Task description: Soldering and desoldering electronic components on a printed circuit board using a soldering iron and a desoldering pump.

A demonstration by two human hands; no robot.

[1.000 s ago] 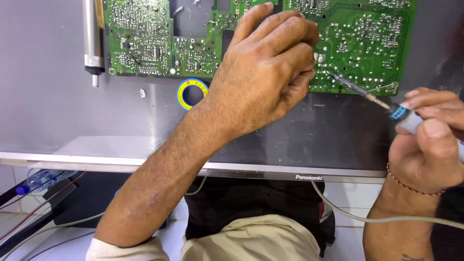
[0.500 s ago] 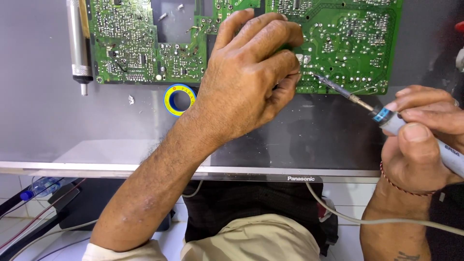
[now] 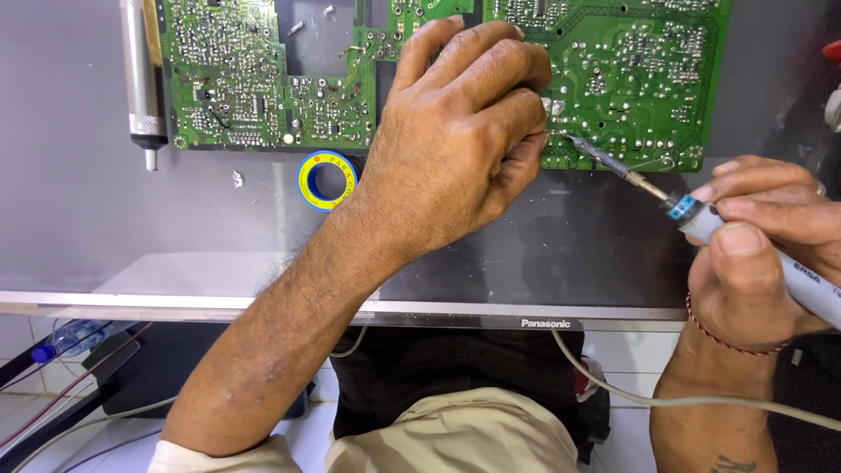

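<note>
While the left hand (image 3: 460,140) presses its curled fingers on the green board (image 3: 631,79), the right hand (image 3: 762,254) grips a soldering iron (image 3: 701,219), tip touching the board edge.

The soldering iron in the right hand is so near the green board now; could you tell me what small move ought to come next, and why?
Probably a slight push of the soldering iron forward, so its tip seats on the joint. The right hand holds it slanted, with the tip at the lower edge of the green circuit board, just beside the fingertips of the left hand, which presses on the board there. Whether the tip already touches is unclear.
</note>
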